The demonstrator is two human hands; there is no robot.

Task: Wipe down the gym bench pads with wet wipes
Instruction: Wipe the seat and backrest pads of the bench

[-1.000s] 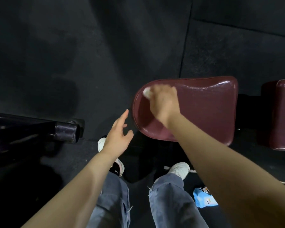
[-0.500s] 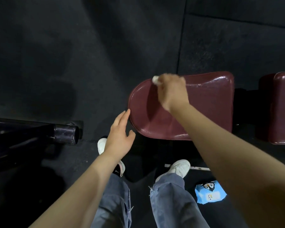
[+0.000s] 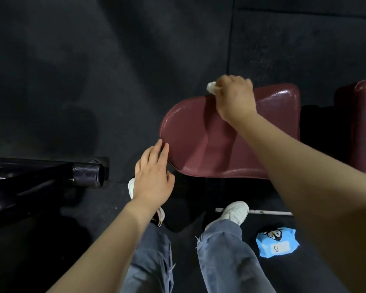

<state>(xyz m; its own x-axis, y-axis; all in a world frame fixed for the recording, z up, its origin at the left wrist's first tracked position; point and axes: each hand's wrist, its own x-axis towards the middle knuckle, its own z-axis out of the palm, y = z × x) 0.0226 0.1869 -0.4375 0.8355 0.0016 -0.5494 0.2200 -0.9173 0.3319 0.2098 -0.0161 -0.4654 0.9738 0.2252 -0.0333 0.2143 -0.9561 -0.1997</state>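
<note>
Up top, right hand [image 3: 235, 98] gripping wipe [image 3: 211, 87] at pad [image 3: 201, 142] far edge

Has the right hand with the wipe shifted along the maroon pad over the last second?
Yes. The right hand gripping the wipe slid from the pad's rounded end toward its far edge.

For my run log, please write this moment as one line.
step: wiping | right hand: grips wet wipe at maroon pad far edge | left hand: open, beside pad
</note>
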